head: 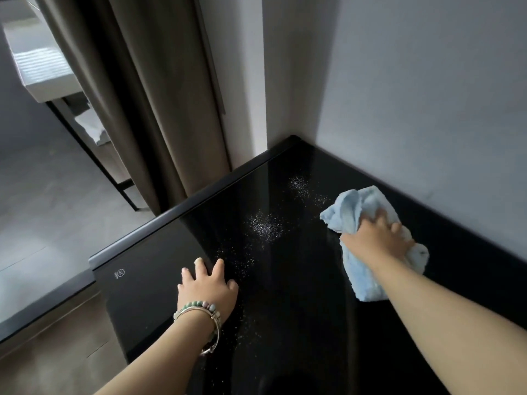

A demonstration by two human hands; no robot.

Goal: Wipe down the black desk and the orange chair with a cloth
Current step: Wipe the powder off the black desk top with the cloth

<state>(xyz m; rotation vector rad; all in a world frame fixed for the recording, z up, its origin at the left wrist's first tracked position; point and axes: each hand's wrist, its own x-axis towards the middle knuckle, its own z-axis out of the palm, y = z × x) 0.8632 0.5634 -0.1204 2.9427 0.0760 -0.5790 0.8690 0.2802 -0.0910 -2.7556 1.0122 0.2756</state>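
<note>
The glossy black desk (pixel 291 295) fills the lower middle and right, set into a wall corner. Patches of pale specks (pixel 265 226) lie on its top near the middle and toward the far corner. My right hand (pixel 376 238) presses a crumpled light blue cloth (pixel 362 277) onto the desk near the right wall, fingers curled into the fabric. My left hand (pixel 206 286) rests flat on the desk near its left edge, fingers spread, with beaded bracelets on the wrist. The orange chair is not in view.
A grey wall (pixel 427 95) borders the desk at the back and right. A brown curtain (pixel 148 95) hangs past the desk's left edge. Beyond it stands a black-framed shelf (pixel 94 155) with white items. Grey floor (pixel 42 209) lies to the left.
</note>
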